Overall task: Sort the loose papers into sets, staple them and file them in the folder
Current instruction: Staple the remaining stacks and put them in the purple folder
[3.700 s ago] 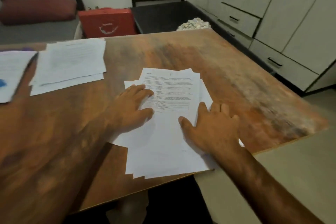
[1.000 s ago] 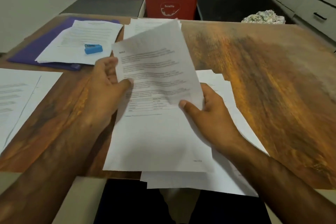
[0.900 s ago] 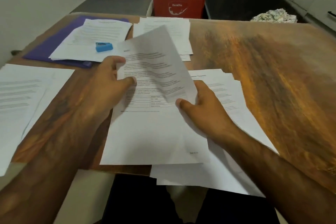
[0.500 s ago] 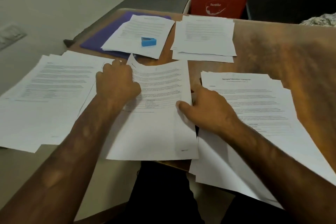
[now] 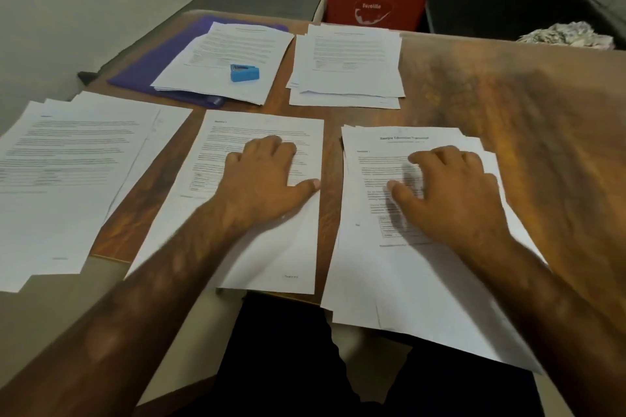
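Left hand (image 5: 264, 179) rests, fingers (image 5: 271, 145) relaxed, on the middle sheet (image 5: 271, 257); right hand (image 5: 454, 193), blurred, seemingly likewise on right stack (image 5: 423, 298).

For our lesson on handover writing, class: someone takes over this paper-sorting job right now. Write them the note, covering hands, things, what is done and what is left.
Left hand: open, resting on the white printed sheet at the near edge of the wooden table.
Right hand: open, resting on the fanned white paper pile beside it.
The small blue stapler lies on a paper stack atop the purple folder; a second stack sits to its right, a wide pile at far left.
Done: papers laid out in five groups.
Left: finish sorting, staple each set, file them in the folder.
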A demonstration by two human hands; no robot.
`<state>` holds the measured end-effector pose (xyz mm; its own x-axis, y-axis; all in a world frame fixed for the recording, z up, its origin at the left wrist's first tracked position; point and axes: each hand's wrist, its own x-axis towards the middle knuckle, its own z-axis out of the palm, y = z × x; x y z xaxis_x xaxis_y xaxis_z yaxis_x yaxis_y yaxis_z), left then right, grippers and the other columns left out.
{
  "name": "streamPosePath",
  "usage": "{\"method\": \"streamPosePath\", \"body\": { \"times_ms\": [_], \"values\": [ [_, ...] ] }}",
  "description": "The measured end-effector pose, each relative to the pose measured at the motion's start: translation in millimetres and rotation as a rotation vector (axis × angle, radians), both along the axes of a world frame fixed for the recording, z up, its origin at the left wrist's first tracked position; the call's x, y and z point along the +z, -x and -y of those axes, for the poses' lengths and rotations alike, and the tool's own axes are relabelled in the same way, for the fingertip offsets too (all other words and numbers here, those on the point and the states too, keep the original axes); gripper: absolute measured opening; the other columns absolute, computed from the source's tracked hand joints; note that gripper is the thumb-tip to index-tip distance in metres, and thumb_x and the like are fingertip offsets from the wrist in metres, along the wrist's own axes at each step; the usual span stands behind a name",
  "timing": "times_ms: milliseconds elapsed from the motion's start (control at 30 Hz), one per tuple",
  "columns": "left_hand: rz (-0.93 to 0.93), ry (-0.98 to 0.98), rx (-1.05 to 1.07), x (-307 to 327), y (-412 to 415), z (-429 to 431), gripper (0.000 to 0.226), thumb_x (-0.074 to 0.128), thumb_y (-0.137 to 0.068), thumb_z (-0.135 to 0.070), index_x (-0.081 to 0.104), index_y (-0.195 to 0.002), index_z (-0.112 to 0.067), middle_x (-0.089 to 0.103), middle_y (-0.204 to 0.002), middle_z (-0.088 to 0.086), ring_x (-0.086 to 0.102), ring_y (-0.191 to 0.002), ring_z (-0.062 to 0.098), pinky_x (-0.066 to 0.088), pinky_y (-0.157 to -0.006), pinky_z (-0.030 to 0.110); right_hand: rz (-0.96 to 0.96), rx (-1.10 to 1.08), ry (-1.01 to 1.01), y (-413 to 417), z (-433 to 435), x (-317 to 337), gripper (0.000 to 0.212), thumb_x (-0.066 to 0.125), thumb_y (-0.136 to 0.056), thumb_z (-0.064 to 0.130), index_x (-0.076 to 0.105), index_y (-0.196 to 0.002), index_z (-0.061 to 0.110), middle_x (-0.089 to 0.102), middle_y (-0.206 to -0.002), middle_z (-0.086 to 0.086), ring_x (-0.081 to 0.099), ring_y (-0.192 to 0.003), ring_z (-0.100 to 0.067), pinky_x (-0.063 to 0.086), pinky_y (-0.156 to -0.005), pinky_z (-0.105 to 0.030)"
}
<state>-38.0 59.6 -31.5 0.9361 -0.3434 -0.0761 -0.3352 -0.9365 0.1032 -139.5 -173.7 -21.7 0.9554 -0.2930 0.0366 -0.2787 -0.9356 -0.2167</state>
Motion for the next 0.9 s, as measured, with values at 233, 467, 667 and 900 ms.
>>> {"method": "streamPosePath", "body": {
  "times_ms": [233, 467, 667, 900],
  "values": [
    [0.097, 0.071, 0.014, -16, 5, -3, 0.072, 0.040, -0.095, -0.074, 0.035, -0.153, -0.033, 0.030, -0.165, -0.001, 0.029, -0.150, 0.027, 0.022, -0.120, 0.060, -0.042, -0.019, 0.021, 7, 7, -37, 0.090, 0.003, -0.091, 0.077, 0.017, -0.165, 0.027, 0.012, -0.174, 0.001, 0.012, -0.160, -0.029, 0.011, -0.128, -0.058],
    [0.112, 0.073, 0.037, -20, 7, -2, 0.063, 0.034, -0.100, -0.066, 0.034, -0.155, -0.036, 0.026, -0.167, -0.002, 0.024, -0.153, 0.026, 0.017, -0.121, 0.059, -0.023, -0.010, 0.008, 2, 9, -41, 0.085, 0.000, -0.092, 0.070, 0.019, -0.164, 0.029, 0.011, -0.174, 0.002, 0.011, -0.161, -0.028, 0.010, -0.128, -0.058],
    [0.057, 0.116, 0.061, -9, 9, -4, 0.055, 0.037, -0.104, -0.059, 0.038, -0.155, -0.039, 0.030, -0.166, -0.004, 0.024, -0.153, 0.025, 0.015, -0.121, 0.062, -0.037, -0.014, -0.001, -1, 9, -40, 0.064, 0.015, -0.107, 0.059, 0.024, -0.163, 0.030, 0.015, -0.174, 0.001, 0.014, -0.160, -0.027, 0.011, -0.128, -0.058],
    [-0.060, 0.462, 0.193, 42, 23, -3, 0.045, 0.045, -0.107, -0.044, 0.053, -0.147, -0.027, 0.050, -0.154, 0.002, 0.045, -0.141, 0.028, 0.024, -0.122, 0.057, -0.018, -0.036, 0.000, -8, 11, -38, 0.066, 0.018, -0.101, 0.062, 0.037, -0.155, 0.029, 0.033, -0.167, 0.000, 0.032, -0.153, -0.028, 0.023, -0.123, -0.062]
  ]
}}
